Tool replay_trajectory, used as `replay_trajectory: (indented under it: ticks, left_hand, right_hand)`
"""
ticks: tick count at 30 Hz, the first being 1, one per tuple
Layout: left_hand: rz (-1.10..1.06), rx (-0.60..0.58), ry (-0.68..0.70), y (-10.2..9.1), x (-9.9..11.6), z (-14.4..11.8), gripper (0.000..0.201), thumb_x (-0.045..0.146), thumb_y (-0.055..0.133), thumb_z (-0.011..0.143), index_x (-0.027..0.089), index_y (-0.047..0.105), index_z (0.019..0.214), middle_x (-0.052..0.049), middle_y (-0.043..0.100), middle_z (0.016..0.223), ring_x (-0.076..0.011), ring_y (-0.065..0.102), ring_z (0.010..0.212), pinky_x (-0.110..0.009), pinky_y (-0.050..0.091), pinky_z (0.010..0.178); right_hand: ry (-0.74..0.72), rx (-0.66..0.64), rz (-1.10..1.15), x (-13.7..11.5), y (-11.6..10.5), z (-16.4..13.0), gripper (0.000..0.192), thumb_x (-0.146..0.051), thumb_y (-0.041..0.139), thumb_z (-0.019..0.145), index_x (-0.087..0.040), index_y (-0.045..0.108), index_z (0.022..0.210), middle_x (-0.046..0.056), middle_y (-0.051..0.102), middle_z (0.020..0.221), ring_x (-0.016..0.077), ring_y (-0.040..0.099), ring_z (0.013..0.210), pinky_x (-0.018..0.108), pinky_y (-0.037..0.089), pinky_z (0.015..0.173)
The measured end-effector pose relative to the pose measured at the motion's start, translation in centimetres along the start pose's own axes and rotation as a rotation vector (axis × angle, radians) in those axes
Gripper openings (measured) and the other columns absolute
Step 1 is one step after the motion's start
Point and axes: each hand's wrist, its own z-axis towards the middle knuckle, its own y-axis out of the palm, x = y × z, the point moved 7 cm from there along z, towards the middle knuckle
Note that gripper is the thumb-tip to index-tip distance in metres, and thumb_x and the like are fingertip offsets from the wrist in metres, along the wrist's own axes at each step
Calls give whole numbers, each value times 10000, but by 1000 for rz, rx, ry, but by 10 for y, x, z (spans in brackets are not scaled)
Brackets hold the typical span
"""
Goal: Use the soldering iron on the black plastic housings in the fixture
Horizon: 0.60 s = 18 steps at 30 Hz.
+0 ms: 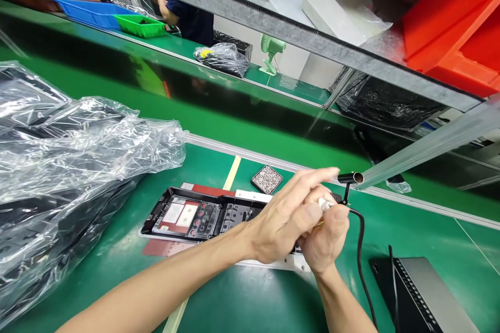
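Both hands meet above the black tray [203,214] on the green counter [250,302] — right hand [326,234] closed around a corded tool [327,205], left hand [289,218] cupped over it, its grip unclear.

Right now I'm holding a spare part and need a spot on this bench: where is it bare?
Bare green mat lies near the front edge, between the two forearms and left of the grey box. Another strip runs behind the black tray, left of the small pad. The plastic bags crowd the left; both hands, left and right, cover the tray's right end.
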Motion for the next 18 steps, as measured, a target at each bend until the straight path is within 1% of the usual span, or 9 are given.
replay_trajectory:
  ticks: [1,2,4,5,8,10,12,14,18]
  left_hand:
    - [-7,21,-39,-8,-2,-3,555,507,310,1059,246,354,1547,-149,509,1448,-272,562,1265,-464,487,1081]
    - [10,47,-78,-17,-4,-6,558,506,316,1059,246,342,1553,-148,483,1473,-273,554,1277,-457,483,1088]
    - [134,83,-154,-36,-9,-16,488,433,334,1071,248,393,1519,-134,497,1456,-259,557,1266,-436,477,1083]
    - [234,76,-189,-45,-11,-22,452,392,348,1074,243,422,1494,-126,524,1422,-249,561,1251,-430,471,1081]
    - [600,-22,-286,-67,-20,-45,387,321,362,1074,223,471,1433,-110,573,1355,-248,541,1241,-453,428,1093]
    - [827,-92,-335,-79,-29,-65,351,322,367,1072,219,520,1370,-107,593,1321,-266,548,1196,-470,444,1035]
    - [999,-141,-383,-88,-39,-83,332,341,370,1071,212,554,1315,-108,612,1283,-281,567,1139,-470,461,962]
    - [1099,-163,-391,-94,-48,-98,336,362,373,1071,199,564,1295,-116,623,1263,-289,576,1121,-463,464,936]
    - [1150,-167,-378,-98,-59,-112,355,393,399,1065,183,548,1311,-123,620,1290,-291,575,1166,-456,458,975]
  right_hand:
    - [6,-7,29,-3,3,1,502,-635,487,938,-229,469,643,-74,309,490,82,265,376,228,268,329]
    - [21,-10,80,-4,5,2,494,-613,493,950,-226,466,644,-81,300,480,75,248,369,212,260,326]
    - [45,-19,144,-6,9,3,485,-581,507,959,-219,460,638,-87,302,469,70,247,373,194,266,332]
    - [48,-26,148,-7,10,4,481,-567,506,964,-217,457,636,-88,303,467,70,248,378,189,269,338]
    - [43,-29,148,-9,11,4,465,-522,500,976,-213,458,631,-91,298,460,67,245,384,177,271,346]
    - [49,-22,143,-10,10,4,461,-509,508,973,-211,462,625,-90,302,455,67,248,383,176,277,346]
    - [56,-14,137,-10,10,4,469,-517,516,964,-210,462,613,-88,303,449,67,249,381,177,278,344]
    - [52,-10,120,-11,11,3,475,-525,520,955,-210,463,604,-88,298,441,69,250,377,179,280,343]
    - [56,-10,92,-13,12,3,479,-530,528,944,-213,460,592,-88,283,428,74,253,371,183,285,342]
